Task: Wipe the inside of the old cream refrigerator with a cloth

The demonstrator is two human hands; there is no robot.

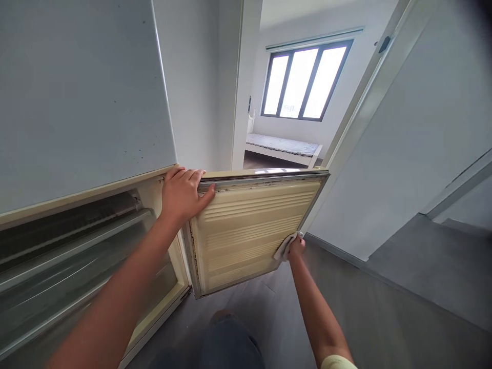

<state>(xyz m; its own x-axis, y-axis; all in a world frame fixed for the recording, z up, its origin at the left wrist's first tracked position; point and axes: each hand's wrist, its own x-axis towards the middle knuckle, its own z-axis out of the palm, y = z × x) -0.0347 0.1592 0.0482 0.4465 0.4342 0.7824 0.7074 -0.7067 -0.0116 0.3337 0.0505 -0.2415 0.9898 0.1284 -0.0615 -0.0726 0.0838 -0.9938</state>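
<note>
A cream freezer door (253, 220) stands swung out from its cabinet, its ribbed inner panel facing me. Along its borders runs a grey gasket with dark grime, heaviest on the hinge side. My left hand (184, 192) grips the door's top edge near the hinge, fingers over the top and thumb on the inner side. At the far lower edge, my right hand (296, 247) is closed around a white cloth (283, 249), which lies against the gasket. Part of the cloth is hidden in the fingers.
Inside the open compartment at left are clear drawers (77, 256). Above it is the closed upper door (77, 102) of the fridge. A doorway frames a bed (284, 144) and a window (306, 79). My knee (230, 341) is over the grey floor (346, 302), with a white wall at right.
</note>
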